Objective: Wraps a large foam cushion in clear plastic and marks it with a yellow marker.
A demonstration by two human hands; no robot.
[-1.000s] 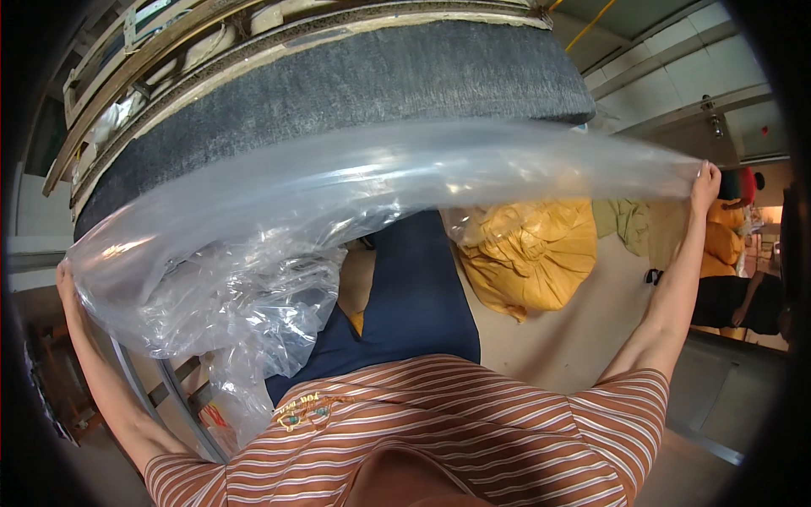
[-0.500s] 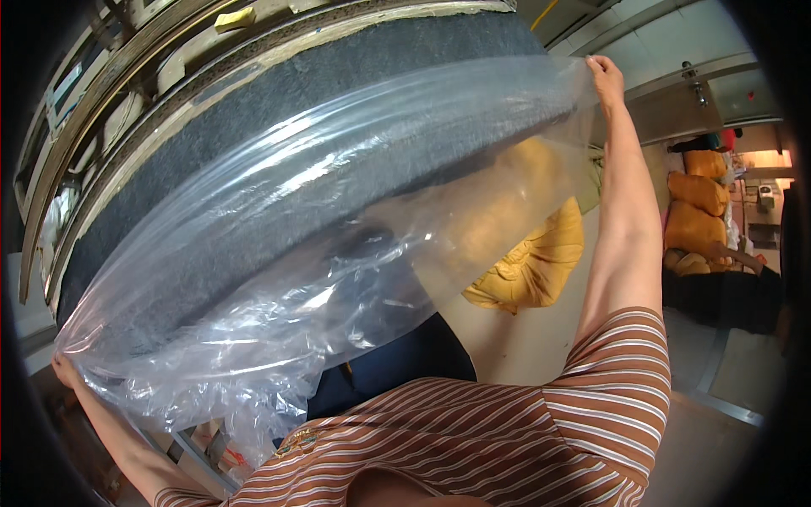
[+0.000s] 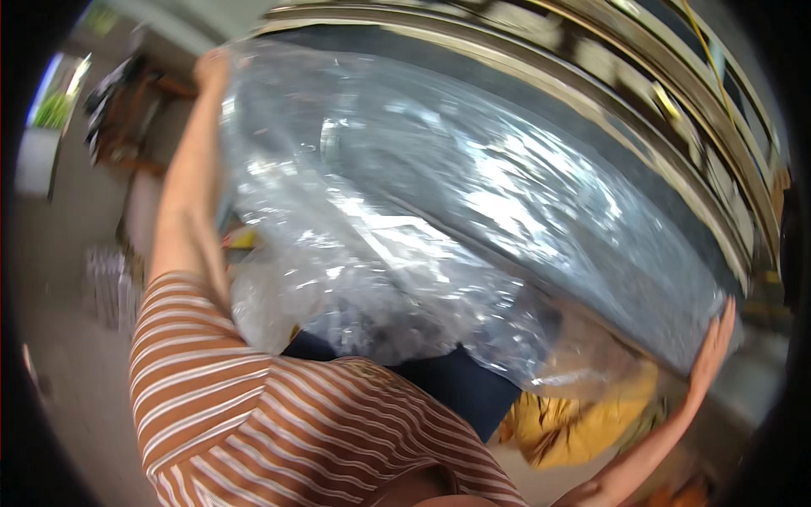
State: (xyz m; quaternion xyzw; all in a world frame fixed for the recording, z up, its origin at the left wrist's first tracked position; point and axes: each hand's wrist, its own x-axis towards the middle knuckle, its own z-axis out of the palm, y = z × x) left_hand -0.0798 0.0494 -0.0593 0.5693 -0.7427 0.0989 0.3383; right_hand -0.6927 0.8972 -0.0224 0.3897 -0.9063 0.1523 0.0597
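Note:
A large sheet of clear plastic film (image 3: 389, 228) lies over a long table with a dark grey top (image 3: 338, 40). Its near part hangs in loose, shiny folds over the table's front edge, against my body. My left hand (image 3: 213, 69) is closed on the film's corner at the far left end of the table; motion blurs its fingers. At the right end, my right hand (image 3: 715, 348) lies against the film with fingers stretched out, pressing it at the table's corner.
Behind the table runs a long frame of metal rails (image 3: 608, 84). A mustard-yellow cloth bundle (image 3: 583, 427) sits below the table's front edge on the right. Dark items hang on a wooden stand (image 3: 135, 110) at the left, and a bright window (image 3: 57, 97) shows farther off.
My view has swung toward the table's left end. The film, stretched up between both hands before, now lies lower over the tabletop. My right hand has gone from gripping its edge to lying flat.

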